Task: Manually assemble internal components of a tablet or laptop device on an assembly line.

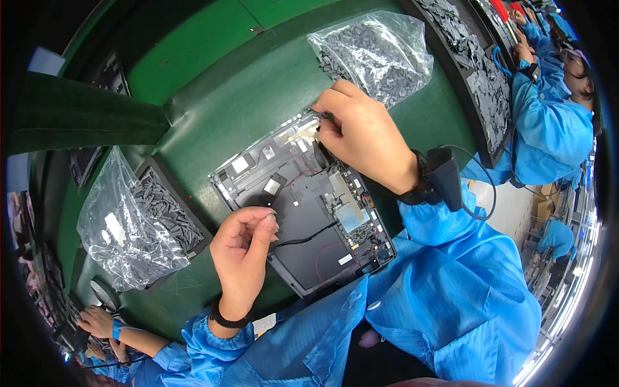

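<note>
The flat dark-grey laptop base [309,255], its silvery-and-dark circuit board [348,216] fitted, lies uncovered, seemingly part-done; left hand [242,250] pinched at its left edge, right hand [362,134] curled at its far edge, holdings unclear.

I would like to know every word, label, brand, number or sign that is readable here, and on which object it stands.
No text is readable.
White rectangular label on the dark grey, flat device housing: too small to read.
Pale rectangle on the small black rectangular piece: too small.
White irregular patch at the left clear plastic bag: too blurred.
</note>
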`<state>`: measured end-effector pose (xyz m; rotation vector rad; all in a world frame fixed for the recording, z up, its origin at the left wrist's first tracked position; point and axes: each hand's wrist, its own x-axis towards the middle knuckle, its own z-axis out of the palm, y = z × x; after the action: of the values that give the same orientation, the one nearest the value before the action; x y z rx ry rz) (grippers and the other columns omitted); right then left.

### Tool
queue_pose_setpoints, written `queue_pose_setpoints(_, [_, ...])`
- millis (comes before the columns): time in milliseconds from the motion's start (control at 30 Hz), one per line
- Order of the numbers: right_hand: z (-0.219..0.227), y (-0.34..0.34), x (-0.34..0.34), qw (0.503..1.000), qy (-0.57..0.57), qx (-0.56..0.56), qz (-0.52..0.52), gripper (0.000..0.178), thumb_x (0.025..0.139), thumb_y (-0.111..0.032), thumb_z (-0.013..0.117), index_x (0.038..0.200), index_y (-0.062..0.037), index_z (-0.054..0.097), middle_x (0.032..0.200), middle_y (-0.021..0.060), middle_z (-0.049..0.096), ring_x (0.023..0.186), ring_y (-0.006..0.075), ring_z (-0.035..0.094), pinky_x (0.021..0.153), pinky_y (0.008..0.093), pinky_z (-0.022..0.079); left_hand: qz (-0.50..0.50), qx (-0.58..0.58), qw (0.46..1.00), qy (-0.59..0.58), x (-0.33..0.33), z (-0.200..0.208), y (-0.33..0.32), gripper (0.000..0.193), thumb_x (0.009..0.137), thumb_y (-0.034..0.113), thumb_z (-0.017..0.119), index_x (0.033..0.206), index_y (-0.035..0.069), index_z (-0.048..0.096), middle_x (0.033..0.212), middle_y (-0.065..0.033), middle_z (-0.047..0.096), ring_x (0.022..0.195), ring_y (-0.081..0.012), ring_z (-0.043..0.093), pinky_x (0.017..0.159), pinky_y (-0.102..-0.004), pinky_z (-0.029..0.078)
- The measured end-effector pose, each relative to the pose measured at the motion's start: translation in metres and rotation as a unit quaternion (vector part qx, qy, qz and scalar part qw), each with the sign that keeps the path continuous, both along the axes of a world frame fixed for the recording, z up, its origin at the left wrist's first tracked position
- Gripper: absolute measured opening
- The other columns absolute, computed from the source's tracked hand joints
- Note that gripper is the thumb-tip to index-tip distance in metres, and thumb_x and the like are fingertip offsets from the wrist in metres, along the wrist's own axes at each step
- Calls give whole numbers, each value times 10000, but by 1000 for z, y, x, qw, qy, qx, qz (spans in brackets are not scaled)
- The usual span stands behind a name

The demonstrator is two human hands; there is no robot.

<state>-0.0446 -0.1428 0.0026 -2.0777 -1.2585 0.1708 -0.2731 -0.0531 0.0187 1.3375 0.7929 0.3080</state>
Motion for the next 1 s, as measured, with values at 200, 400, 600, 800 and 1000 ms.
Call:
queue_pose_setpoints(200, [0,2,-2,999,43,14,-4,130,751,-3,596,880,-14,580,830,167,560,736,391,597,662,456,502,-7,8,1000,-3,-5,-2,1,155,934,68,633,1056,-25,652,863,-38,646,756,-89,602,686,-232,510])
queue_pose_setpoints(400, [-13,1,-3,997,43,58,-11,146,752,14,600,895,-10,582,873,159,567,772,378,587,680,430,494,-4,41,999,6,-2,-7,0,212,951,58,597,1129,-49,643,908,-83,674,798,-120,628,729,-264,529])
queue_pose_setpoints(600, [17,-20,-10,987,-21,140,70,207,759,-3,687,960,-31,652,960,104,637,858,300,608,741,367,492,-6,14,1000,-20,12,9,2,269,933,-7,593,1198,-48,592,941,-107,688,828,-128,645,743,-256,536])
queue_pose_setpoints(800, [41,-20,-31,970,24,89,224,169,747,-47,751,899,-37,676,893,75,641,808,249,618,682,340,512,-55,217,975,-8,23,15,1,352,863,-56,646,1202,22,595,860,-68,707,768,-103,657,680,-243,529])
queue_pose_setpoints(1000, [43,-26,-15,962,-72,85,251,142,723,-56,743,843,-48,668,843,67,613,772,265,593,659,365,495,-112,398,909,-54,47,26,3,369,802,-79,662,1154,18,611,865,-130,675,786,-281,659,701,-317,522])
